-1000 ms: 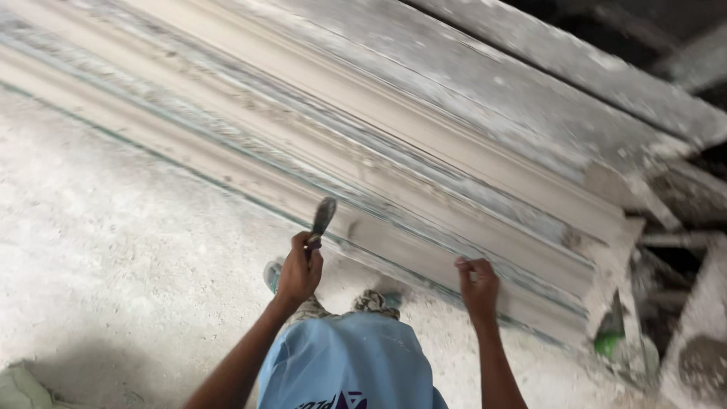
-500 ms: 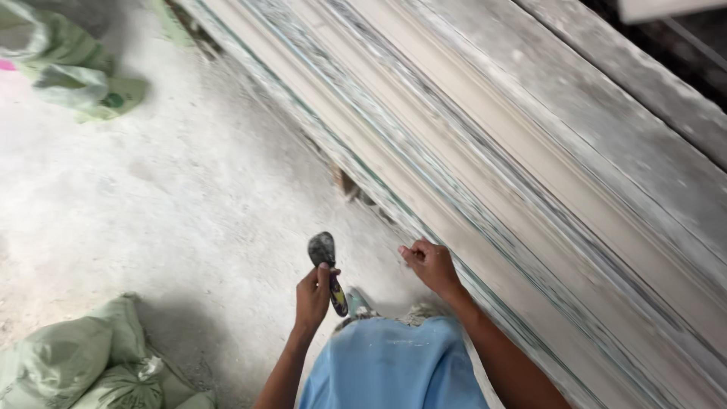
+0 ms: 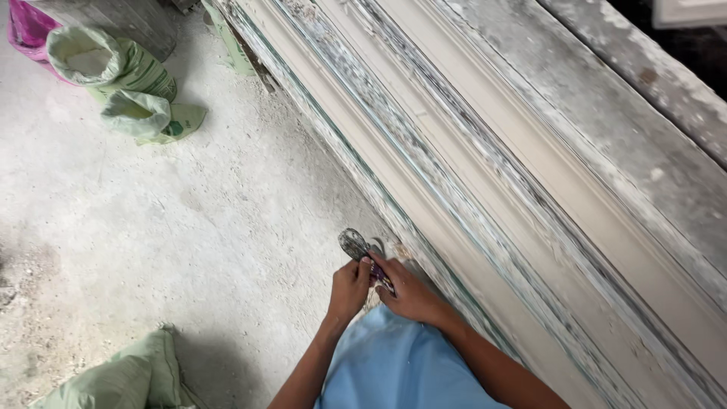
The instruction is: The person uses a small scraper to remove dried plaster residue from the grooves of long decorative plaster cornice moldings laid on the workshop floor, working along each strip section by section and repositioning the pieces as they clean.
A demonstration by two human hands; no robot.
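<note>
My left hand (image 3: 348, 289) grips a small putty knife (image 3: 356, 247) with a dusty rounded blade pointing up and away from me. My right hand (image 3: 409, 291) has come beside it and closes over the knife's dark handle, so both hands meet just above my light blue shirt (image 3: 401, 367). They sit near the lower edge of a long pale moulded form (image 3: 469, 174) that runs diagonally across the view, its ridges streaked with grey and greenish residue. The handle is mostly hidden under my fingers.
A dusty white concrete floor (image 3: 151, 220) lies to the left. Two open green-and-white sacks (image 3: 129, 83) stand at the upper left beside a pink bag (image 3: 26, 30). Another green sack (image 3: 129, 379) lies at the bottom left. A rough grey plank (image 3: 651, 76) runs along the upper right.
My view has swung left along the moulded form. My right hand left the form's edge and joined my left hand on the putty knife.
</note>
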